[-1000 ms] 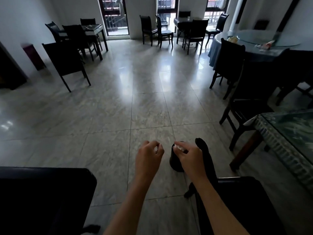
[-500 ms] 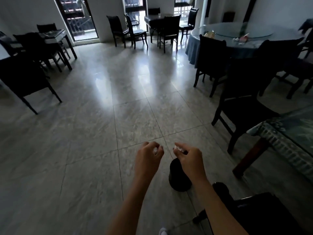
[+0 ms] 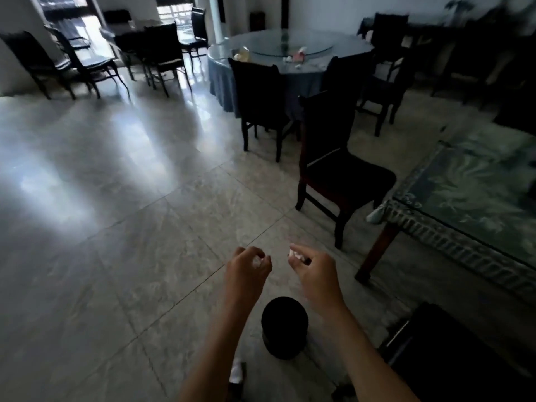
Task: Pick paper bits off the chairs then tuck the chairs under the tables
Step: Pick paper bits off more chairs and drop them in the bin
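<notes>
My left hand [image 3: 248, 271] is curled around small white paper bits [image 3: 257, 261]. My right hand [image 3: 314, 272] pinches more white paper bits [image 3: 295, 253] at its fingertips. Both hands hover over the tiled floor, just ahead of a black round bin [image 3: 284, 326] standing below them. A dark chair [image 3: 339, 169] stands pulled out beside the glass-topped table [image 3: 452, 227] with a patterned green cloth on the right. Another dark chair [image 3: 464, 358] sits at the bottom right, partly out of view.
A round table [image 3: 290, 50] with a blue skirt stands at the back, with dark chairs [image 3: 258, 103] around it. More chairs [image 3: 87, 65] and a table are at the far left near bright doors. Wide bare tiled floor [image 3: 116, 198] lies left.
The view has swung to the right and forward. The black bin now lies below my hands instead of between them. Both hands keep hold of the paper bits and sit slightly further apart.
</notes>
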Demonstrator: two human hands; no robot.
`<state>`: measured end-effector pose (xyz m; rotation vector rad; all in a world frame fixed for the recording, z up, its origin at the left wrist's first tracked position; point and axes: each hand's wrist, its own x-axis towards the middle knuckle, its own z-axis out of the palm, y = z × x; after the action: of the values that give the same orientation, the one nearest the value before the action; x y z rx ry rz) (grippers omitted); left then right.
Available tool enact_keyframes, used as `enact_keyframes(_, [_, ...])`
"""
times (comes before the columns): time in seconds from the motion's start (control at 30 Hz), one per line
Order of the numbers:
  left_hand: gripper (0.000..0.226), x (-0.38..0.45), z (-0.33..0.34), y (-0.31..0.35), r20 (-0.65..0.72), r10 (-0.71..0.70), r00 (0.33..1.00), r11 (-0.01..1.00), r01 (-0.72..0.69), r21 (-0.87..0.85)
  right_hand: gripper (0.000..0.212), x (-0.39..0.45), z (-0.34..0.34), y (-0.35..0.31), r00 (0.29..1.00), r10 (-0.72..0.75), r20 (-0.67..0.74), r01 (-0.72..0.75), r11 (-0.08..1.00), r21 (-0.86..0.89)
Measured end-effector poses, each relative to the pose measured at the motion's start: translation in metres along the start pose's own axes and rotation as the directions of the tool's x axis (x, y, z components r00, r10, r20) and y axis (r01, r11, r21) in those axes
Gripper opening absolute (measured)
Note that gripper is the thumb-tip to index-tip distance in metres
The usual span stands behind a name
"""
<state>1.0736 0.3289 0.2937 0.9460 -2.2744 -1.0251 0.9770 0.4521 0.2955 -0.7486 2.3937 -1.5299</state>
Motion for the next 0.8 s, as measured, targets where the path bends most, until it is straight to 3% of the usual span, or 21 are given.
enact_keyframes(0.27, [0.015,0.103,0.042,-0.038,0.326,0.072,0.943,0.997,-0.061,-0.044,0.029,0.056,0.044,0.015,0.954,0.197,-0.228,-0.214,0.975,-0.054])
enact_keyframes(0.53, [0.013,0.136,0.098,-0.077,0.493,0.104,0.864,0.995,-0.092,-0.049,0.027,0.079,0.060,0.056,0.879,0.335,-0.338,-0.364,0.931,-0.023])
enact_keyframes(0.8, [0.016,0.139,0.167,-0.129,0.573,0.027,0.819,0.999,-0.013,-0.029,0.024,0.083,0.094,0.152,0.825,0.459,-0.329,-0.479,0.877,0.023])
